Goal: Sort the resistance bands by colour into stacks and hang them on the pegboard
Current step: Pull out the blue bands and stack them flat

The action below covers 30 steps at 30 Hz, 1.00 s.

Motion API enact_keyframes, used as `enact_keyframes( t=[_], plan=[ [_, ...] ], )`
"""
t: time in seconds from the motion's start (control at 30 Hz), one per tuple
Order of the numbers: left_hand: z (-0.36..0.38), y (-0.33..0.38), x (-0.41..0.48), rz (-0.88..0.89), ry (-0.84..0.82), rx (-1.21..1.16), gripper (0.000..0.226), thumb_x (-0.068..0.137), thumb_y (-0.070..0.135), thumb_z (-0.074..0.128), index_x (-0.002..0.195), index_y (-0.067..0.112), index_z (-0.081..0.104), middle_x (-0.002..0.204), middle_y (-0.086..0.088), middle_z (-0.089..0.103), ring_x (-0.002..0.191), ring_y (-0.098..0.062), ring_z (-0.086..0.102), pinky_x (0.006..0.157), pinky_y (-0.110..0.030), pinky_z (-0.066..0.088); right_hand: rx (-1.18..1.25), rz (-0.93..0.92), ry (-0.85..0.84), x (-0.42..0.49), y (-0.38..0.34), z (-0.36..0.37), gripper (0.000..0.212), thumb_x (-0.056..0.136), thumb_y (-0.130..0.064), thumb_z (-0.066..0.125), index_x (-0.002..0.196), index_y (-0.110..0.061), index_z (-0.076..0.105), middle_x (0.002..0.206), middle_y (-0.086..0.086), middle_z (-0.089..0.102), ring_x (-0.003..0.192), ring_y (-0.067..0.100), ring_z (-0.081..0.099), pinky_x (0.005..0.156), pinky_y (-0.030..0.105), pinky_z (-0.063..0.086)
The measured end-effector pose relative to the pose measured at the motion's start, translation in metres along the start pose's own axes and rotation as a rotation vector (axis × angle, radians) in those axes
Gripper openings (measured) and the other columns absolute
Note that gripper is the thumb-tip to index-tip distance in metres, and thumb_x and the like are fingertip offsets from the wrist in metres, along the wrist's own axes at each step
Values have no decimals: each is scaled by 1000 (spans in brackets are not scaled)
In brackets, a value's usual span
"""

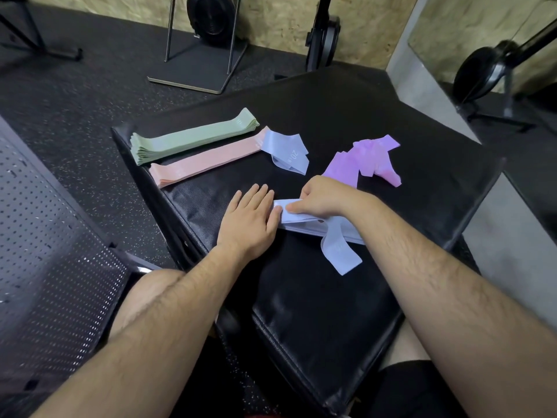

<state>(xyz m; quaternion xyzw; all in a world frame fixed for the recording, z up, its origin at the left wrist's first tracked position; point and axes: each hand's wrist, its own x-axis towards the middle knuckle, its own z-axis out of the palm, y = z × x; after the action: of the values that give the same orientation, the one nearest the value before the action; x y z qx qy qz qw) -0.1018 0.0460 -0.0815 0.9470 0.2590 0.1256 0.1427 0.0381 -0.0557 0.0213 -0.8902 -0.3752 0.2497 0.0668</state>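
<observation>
Pinching blue stack [304, 220] in right hand [324, 197], fingers curled; bracing its left end with flat left hand [251, 218]. Leaving loose blue band [286, 152] beyond, nearer right hand.

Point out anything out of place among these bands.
A stray blue band lies crumpled at the far end of the pink stack, apart from the blue stack. A second band trails twisted off that stack. The purple bands sit in a loose heap, not stacked.
</observation>
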Motion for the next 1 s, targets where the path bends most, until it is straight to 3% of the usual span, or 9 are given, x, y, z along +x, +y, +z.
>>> enact_keyframes(
  t=[0.23, 0.37, 0.63, 0.83, 1.0],
  plan=[
    [0, 1, 0, -4, 6, 24, 60, 104, 52, 22, 155, 22, 33, 163, 8, 24, 152, -8, 10, 124, -34, 0, -33, 25, -2, -6, 12, -10, 42, 86, -51, 67, 74, -12, 59, 74, 1, 56, 67, 18, 49, 62, 31, 37],
    [1, 1, 1, -1, 17, 46, 60, 104, 52, 23, 154, 21, 33, 163, 7, 25, 152, -9, 11, 124, -34, 1, -26, 38, 8, -13, 23, -11, 42, 87, -52, 67, 76, -12, 59, 67, 0, 53, 61, 17, 47, 57, 30, 35],
    [3, 2, 1, 25, 133, 53, 57, 102, 48, 34, 150, 18, 43, 159, 2, 36, 150, -13, 25, 123, -34, 12, 65, 37, 70, -4, 44, 15, 46, 86, -56, 69, 71, -15, 54, 71, -2, 51, 66, 15, 46, 60, 29, 34],
    [2, 20, 1, 223, 390, 180, 45, 96, 23, 47, 137, 7, 58, 150, -8, 49, 146, -26, 34, 122, -47, 18, 37, 10, 137, 1, 52, 26, 42, 86, -61, 65, 76, -21, 57, 76, -7, 59, 75, 15, 55, 66, 32, 41],
    [32, 39, -2, 241, 200, 33, 52, 105, 34, 26, 144, 10, 51, 152, -3, 46, 146, -20, 34, 122, -36, 16, 4, -13, 165, -1, 52, 31, 35, 91, -57, 58, 77, -25, 53, 81, -8, 59, 81, 16, 56, 69, 33, 43]
  ],
)
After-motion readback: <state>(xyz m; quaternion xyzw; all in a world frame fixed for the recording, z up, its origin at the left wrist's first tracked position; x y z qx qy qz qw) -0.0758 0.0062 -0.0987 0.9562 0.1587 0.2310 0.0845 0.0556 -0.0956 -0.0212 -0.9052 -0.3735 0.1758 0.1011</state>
